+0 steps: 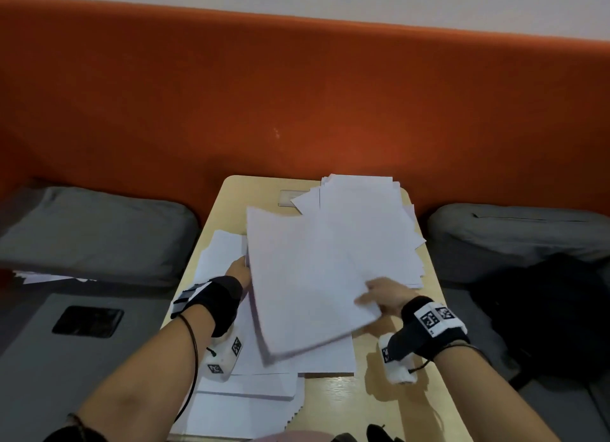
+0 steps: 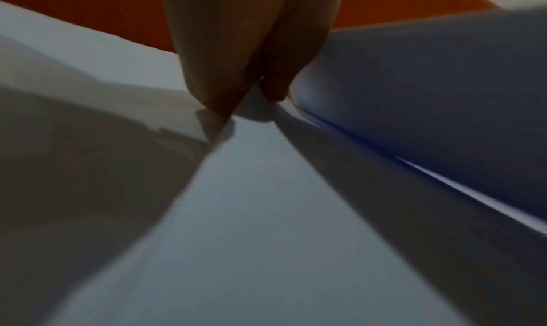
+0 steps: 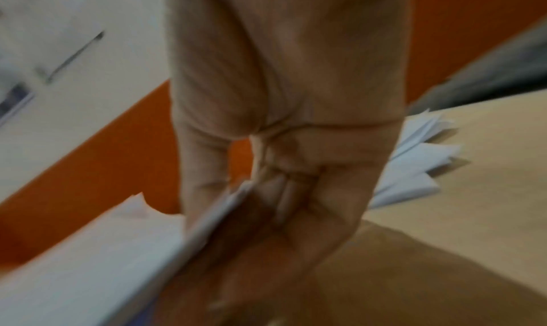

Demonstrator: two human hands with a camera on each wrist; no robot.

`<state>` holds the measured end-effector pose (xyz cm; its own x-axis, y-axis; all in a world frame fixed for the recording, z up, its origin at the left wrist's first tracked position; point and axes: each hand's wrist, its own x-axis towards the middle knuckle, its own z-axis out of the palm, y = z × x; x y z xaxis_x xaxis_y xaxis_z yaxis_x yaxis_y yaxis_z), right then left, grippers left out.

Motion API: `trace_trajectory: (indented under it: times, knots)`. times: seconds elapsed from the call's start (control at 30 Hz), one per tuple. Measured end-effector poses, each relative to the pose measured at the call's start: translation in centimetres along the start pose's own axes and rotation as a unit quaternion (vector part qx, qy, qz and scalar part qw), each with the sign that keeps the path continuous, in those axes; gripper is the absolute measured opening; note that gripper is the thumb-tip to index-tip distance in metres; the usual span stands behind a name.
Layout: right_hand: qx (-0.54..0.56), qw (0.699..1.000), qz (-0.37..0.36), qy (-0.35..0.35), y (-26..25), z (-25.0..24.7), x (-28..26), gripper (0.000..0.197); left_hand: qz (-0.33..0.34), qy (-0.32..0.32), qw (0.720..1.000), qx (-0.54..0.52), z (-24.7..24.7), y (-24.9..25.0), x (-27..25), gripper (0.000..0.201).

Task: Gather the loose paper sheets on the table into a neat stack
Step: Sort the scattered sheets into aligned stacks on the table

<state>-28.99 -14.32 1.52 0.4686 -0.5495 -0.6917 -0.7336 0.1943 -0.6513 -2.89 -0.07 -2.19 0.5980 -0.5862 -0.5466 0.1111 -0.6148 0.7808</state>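
Paper lies all over the table [image 1: 333,395], and nearest us a few flat sheets [image 1: 251,389] overhang its front edge, under our left forearm. Just beyond them we hold a bundle [image 1: 307,276] lifted and tilted above the sheets below it. Our right hand [image 1: 384,296] clamps the bundle's right edge, thumb on top and fingers curled underneath, as the right wrist view shows. Our left hand [image 1: 239,270] sits at the bundle's left edge; the left wrist view shows fingers [image 2: 219,69] down at a paper edge, so we judge it a pinch, though the blur leaves this unsure. Further back, a loose fan [image 1: 366,210] of sheets covers the far right of the table, its corners splayed and some edges past the table's side. More paper [image 1: 49,278] lies off the table at the far left, beside a grey cushion [image 1: 95,233].

Risks from here, as we judge them: the bundle is uneven, so a slack grip could let inner sheets slide out. Setting it down on the skewed sheets would bury the misalignment. Sweeping the far fan could push overhanging sheets off the table's side.
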Motion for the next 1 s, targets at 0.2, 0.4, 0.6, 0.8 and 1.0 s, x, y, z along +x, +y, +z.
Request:
trace_trajectory:
  times: [0.2, 0.4, 0.6, 0.8, 1.0]
  knots:
    - [-0.155, 0.984, 0.034, -0.086, 0.5, 2.4, -1.2, 0.029, -0.041, 0.019, 0.998, -0.053, -0.1, 1.6, -1.2, 0.058]
    - [-0.23, 0.97, 0.029, -0.072, 0.1, 2.9, -0.9, 0.028, -0.006, 0.015, 1.0, -0.023, 0.0, 1.4, -2.0, 0.052]
    - [-0.081, 0.988, -0.064, 0.115, -1.3, 1.6, -0.3, 0.045, 0.153, -0.007, 0.987, -0.057, 0.5, 2.1, -3.2, 0.031]
    - [0.195, 0.963, -0.184, 0.041, -3.4, -0.9, -0.7, 0.041, 0.244, -0.051, 0.965, -0.075, -0.1, 6.8, -4.3, 0.016]
    - [0.089, 0.968, -0.227, 0.054, -4.2, -2.2, -1.2, 0.016, 0.298, -0.007, 0.944, -0.143, -1.1, 12.4, -5.1, 0.028]
